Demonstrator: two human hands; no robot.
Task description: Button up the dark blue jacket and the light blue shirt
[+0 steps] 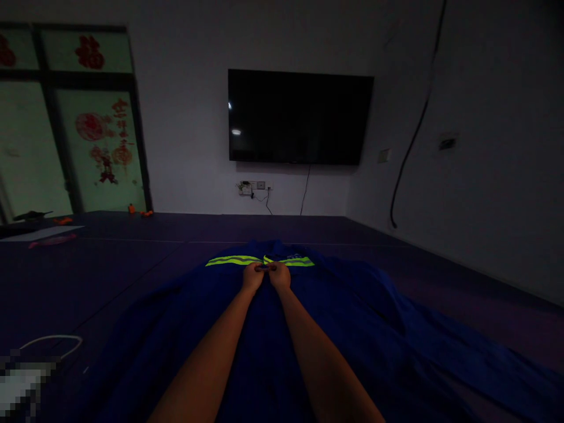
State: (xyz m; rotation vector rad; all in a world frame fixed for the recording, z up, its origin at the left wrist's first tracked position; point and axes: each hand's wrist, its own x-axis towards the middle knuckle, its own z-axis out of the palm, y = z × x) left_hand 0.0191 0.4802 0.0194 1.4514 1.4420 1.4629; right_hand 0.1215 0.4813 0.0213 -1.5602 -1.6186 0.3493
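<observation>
A blue work jacket (343, 305) with a yellow-green and grey reflective stripe (233, 259) across its chest lies spread on the dark floor. Over its front opening, just below the stripe, my two hands meet. The fingers of my left hand (252, 275) are closed in a pinch on the jacket's front edge. Close beside it, my right hand (280, 275) pinches the facing edge in the same way. The fingertips almost touch, and whatever small fastening may lie between them is too dark to make out. One sleeve (476, 346) stretches out to the right.
A wall-mounted television (301, 117) hangs ahead above sockets (255, 185) with cables. Glass doors (97, 141) with red decorations stand at the left. Small orange objects (147, 213) lie near them. A blurred pale object (22, 385) with a white cable (57, 337) is at the lower left.
</observation>
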